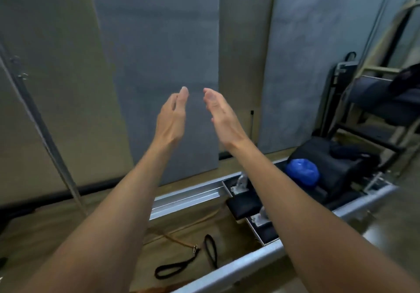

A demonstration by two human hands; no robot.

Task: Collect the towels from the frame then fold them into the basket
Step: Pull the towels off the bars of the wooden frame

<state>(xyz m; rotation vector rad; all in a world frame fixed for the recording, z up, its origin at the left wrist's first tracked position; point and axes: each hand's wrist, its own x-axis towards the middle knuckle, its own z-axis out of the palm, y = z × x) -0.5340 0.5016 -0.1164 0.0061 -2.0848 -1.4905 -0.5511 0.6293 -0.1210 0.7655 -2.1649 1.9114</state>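
A grey towel [159,70] hangs flat and full-length straight ahead, its lower edge well below the fingertips; what holds its top edge is out of view. A second grey towel [302,65] hangs to the right of it, with a strip of beige wall [245,43] between them. No basket can be seen.

Both bare arms reach forward toward the first towel. The left hand [171,120] and right hand [223,115] are raised side by side, palms turned toward each other, fingers straight and loosely together — both spread open and holding nothing. The fingertips are near one another with a gap between them, and sit in front of the towel's lower half; whether they touch the cloth cannot be told.

Below the hands lies a long metal rail frame [188,197] carrying black pads — an exercise machine. Down and to the right of the right fingers rests a blue ball [302,172] on a black cushion [329,158]. Below the left forearm, black loop straps [193,261] lie on the floor. Far left of the fingers stands a slanted metal pole [43,129].
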